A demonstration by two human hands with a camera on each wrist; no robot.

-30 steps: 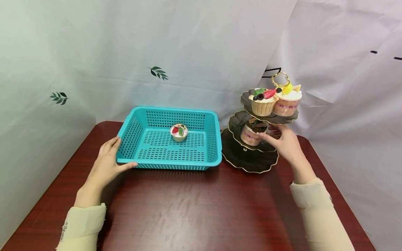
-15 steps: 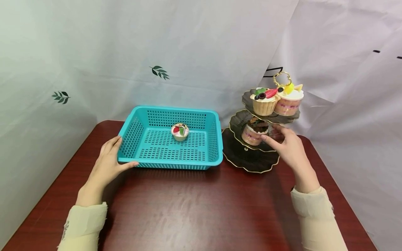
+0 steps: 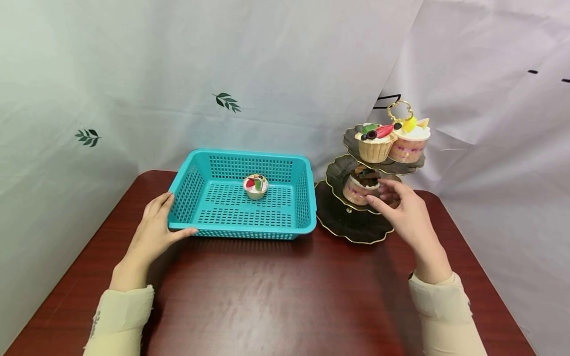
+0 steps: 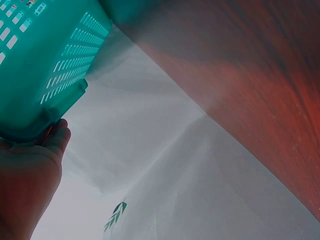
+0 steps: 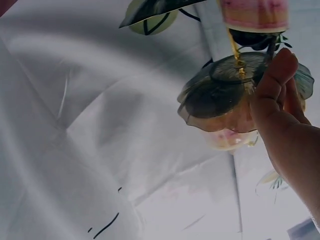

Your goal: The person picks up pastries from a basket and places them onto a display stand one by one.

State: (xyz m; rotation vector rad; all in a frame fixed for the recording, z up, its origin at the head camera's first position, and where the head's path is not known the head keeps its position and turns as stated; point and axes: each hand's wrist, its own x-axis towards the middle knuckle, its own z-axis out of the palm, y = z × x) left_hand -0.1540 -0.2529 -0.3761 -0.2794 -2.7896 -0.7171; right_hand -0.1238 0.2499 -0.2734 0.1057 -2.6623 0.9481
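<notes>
My left hand (image 3: pixel 151 230) holds the front left corner of a turquoise plastic basket (image 3: pixel 245 231), fingers at its left rim and thumb along the front one. Inside lies a small cupcake (image 3: pixel 256 188) with red and green topping. At the right, my right hand (image 3: pixel 407 210) reaches to the middle tier of a dark, gold-edged cake stand (image 3: pixel 356 232). Its thumb and index fingertip are right at the side of a chocolate-topped cup cake (image 3: pixel 356 192), fingers loosely bent. In the right wrist view, the fingertips show close to the pink-layered cake cup (image 5: pixel 255 17).
A fruit-topped cupcake (image 3: pixel 374 148) and a cream-topped cup cake (image 3: pixel 407 147) stand on the upper tier, by the gold ring handle (image 3: pixel 400 111). The tier overhangs the right hand's work. A pale curtain (image 3: pixel 285 74) hangs behind the dark red table (image 3: pixel 276 296).
My right hand has shifted slightly down and toward me, its fingertips coming out from under the upper tier. The left hand stays at the basket's corner; the cakes keep their places.
</notes>
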